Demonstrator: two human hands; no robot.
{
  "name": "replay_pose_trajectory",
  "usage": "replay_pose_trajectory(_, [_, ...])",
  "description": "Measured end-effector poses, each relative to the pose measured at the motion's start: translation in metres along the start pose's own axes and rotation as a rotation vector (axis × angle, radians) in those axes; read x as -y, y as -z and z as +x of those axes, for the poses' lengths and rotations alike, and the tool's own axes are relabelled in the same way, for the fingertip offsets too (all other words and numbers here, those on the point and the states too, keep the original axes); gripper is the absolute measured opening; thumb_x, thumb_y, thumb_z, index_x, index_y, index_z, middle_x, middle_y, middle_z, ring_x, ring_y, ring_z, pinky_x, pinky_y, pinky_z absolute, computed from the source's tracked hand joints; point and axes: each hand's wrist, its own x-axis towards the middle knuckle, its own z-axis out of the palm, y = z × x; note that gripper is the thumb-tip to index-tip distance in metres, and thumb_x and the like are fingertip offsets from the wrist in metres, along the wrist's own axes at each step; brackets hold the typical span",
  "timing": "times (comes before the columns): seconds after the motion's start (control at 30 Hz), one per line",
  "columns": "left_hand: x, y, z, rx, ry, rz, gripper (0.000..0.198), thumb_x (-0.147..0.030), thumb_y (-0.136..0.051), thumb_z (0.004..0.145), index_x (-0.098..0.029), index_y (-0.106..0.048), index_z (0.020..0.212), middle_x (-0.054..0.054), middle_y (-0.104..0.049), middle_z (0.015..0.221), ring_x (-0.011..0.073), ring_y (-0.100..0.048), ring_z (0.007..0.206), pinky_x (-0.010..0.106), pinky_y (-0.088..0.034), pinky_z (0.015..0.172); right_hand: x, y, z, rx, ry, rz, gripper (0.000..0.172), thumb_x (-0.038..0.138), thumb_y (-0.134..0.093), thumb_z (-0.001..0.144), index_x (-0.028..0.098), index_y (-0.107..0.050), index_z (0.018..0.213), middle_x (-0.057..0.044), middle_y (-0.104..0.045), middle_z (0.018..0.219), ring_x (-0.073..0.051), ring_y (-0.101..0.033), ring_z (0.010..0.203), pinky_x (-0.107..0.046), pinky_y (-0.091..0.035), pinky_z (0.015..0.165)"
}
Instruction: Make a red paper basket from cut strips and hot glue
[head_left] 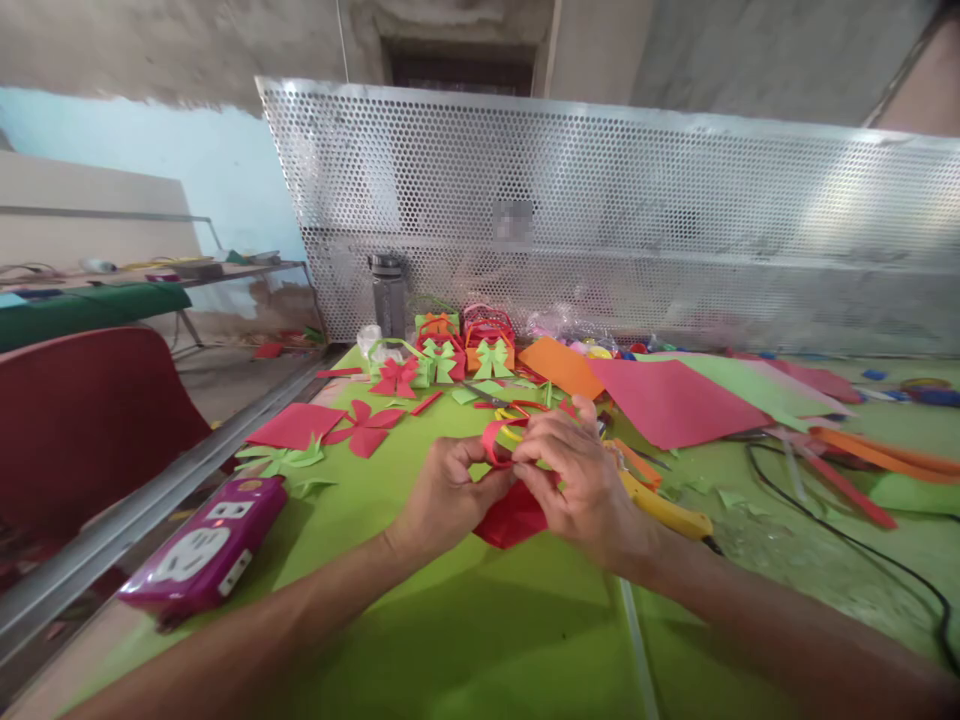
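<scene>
Both hands meet over the green table, pinching a red paper piece with a looped strip (491, 440) on top and a wider folded part (510, 518) below. My left hand (454, 490) grips its left side between thumb and fingers. From the right, my right hand (574, 480) closes on the same piece, its fingertips near the base of the loop. Behind the right hand lies a yellow glue gun (664, 505), partly hidden. Scissors with yellow and red handles (517, 410) lie just beyond the fingers.
Small paper bags with bows (491, 357) stand at the back beside a grey bottle (388, 295). A purple power box (206, 545) sits at left, near red paper petals (365, 428). Red sheets (675, 400) and a black cable (847, 535) lie at right. A perforated metal panel (600, 200) rises behind.
</scene>
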Motion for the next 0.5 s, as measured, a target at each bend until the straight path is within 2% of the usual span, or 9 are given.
replay_pose_trajectory(0.17, [-0.0036, -0.0008, -0.001, -0.018, -0.023, 0.01, 0.01, -0.015, -0.061, 0.073, -0.013, -0.069, 0.067, -0.001, -0.063, 0.059, 0.0089, -0.05, 0.052, 0.016, -0.039, 0.047, 0.0011, -0.0005, 0.0009, -0.001, 0.02, -0.033, 0.014, 0.012, -0.047, 0.086, 0.019, -0.048, 0.074, 0.001, -0.055, 0.072, -0.016, -0.053, 0.08, -0.045, -0.027, 0.094])
replay_pose_trajectory(0.37, [-0.0066, -0.0025, -0.0027, 0.01, 0.003, -0.053, 0.009, -0.014, -0.062, 0.07, -0.012, -0.066, 0.062, -0.004, -0.055, 0.052, 0.0062, -0.043, 0.047, 0.014, -0.034, 0.041, 0.0062, -0.0006, 0.0014, 0.008, 0.023, -0.079, 0.016, 0.012, -0.045, 0.084, 0.018, -0.046, 0.07, 0.0, -0.051, 0.069, -0.016, -0.049, 0.074, -0.041, -0.033, 0.085])
replay_pose_trajectory(0.5, [-0.0034, -0.0026, -0.0025, 0.027, 0.033, -0.071, 0.011, -0.018, -0.064, 0.071, -0.013, -0.066, 0.061, -0.004, -0.056, 0.052, 0.0073, -0.046, 0.049, 0.015, -0.036, 0.044, 0.0086, -0.0007, -0.0006, 0.051, 0.04, -0.142, 0.014, 0.01, -0.042, 0.086, 0.018, -0.051, 0.08, -0.002, -0.056, 0.077, -0.018, -0.051, 0.083, -0.048, -0.024, 0.094])
